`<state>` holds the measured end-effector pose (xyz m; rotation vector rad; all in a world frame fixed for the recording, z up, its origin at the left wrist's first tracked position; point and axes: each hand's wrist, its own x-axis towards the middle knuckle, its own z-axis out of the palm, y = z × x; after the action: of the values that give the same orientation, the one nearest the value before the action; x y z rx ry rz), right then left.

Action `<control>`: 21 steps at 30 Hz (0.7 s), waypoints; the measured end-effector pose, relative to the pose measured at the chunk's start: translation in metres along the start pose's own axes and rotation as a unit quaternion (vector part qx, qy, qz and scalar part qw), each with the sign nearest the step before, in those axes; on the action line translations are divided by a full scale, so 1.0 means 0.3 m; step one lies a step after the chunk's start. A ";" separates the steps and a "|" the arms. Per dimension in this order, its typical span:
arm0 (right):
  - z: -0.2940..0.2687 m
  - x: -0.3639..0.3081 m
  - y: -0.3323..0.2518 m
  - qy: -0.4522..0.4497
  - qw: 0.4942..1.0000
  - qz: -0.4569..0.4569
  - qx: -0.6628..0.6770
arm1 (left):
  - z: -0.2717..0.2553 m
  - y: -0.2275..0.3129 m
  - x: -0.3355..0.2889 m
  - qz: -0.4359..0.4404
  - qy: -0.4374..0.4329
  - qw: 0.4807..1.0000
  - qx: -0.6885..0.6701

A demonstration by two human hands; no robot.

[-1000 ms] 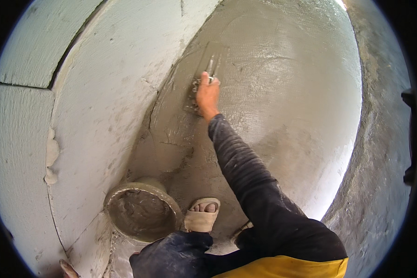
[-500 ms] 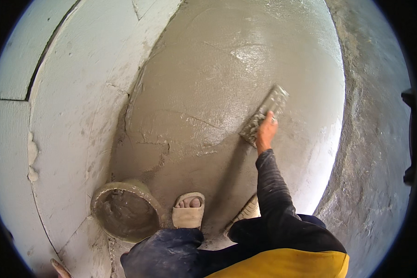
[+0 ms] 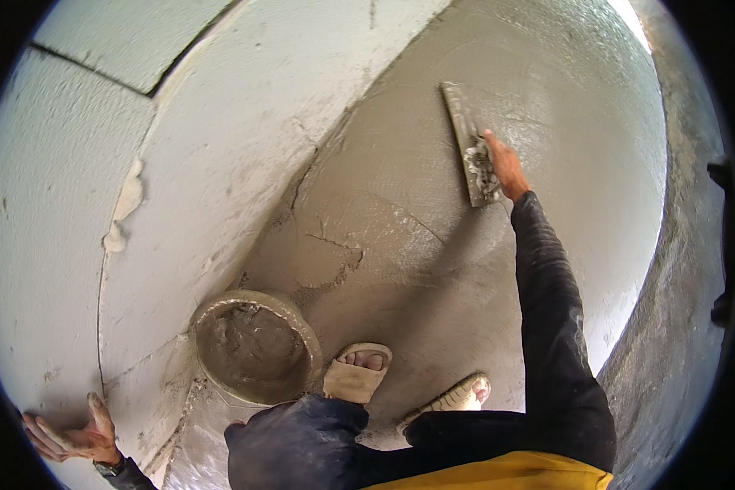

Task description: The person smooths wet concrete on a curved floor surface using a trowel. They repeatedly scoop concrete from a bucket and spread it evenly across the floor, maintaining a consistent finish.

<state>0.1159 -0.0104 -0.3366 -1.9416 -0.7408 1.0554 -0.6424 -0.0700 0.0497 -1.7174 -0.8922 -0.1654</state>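
Note:
My right hand (image 3: 506,166) is closed round the handle of a flat rectangular plastering trowel (image 3: 462,131), which lies against the wet grey mortar surface (image 3: 408,180). Wet mortar clings to the trowel about the grip, and the handle itself is mostly hidden by my fingers. Down at the lower left, my left hand (image 3: 73,437) has its fingers spread beside the pale block wall (image 3: 204,147). Nothing is in it, and grey smears cover the fingers. Whether its palm presses on the wall I cannot tell.
A round bucket (image 3: 306,327) with mortar inside stands by the wall, left of my sandalled feet (image 3: 358,371). Cracked, rougher mortar (image 3: 335,253) lies just beyond it. A rough grey strip (image 3: 670,245) borders the smooth surface on the right.
The trowel in my right hand has moved farther away and turned, leaning the other way. My left hand has come further into view at the lower left. The whole view has shifted.

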 end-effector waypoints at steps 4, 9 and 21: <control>0.187 -0.026 -0.120 -0.094 0.989 -0.009 -0.117 | -0.004 0.020 0.008 0.000 0.008 0.999 -0.037; 0.295 -0.115 -0.174 -0.181 0.956 -0.044 -0.226 | -0.006 0.035 0.032 -0.001 0.012 0.999 -0.049; 0.493 -0.356 -0.170 -0.318 0.840 -0.260 -0.355 | -0.004 -0.023 -0.009 0.029 0.027 0.999 -0.014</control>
<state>-0.0701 -0.0135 -0.3008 -1.7229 -2.1529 1.1609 -0.6483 -0.0719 0.0542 -1.7550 -0.8021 -0.1861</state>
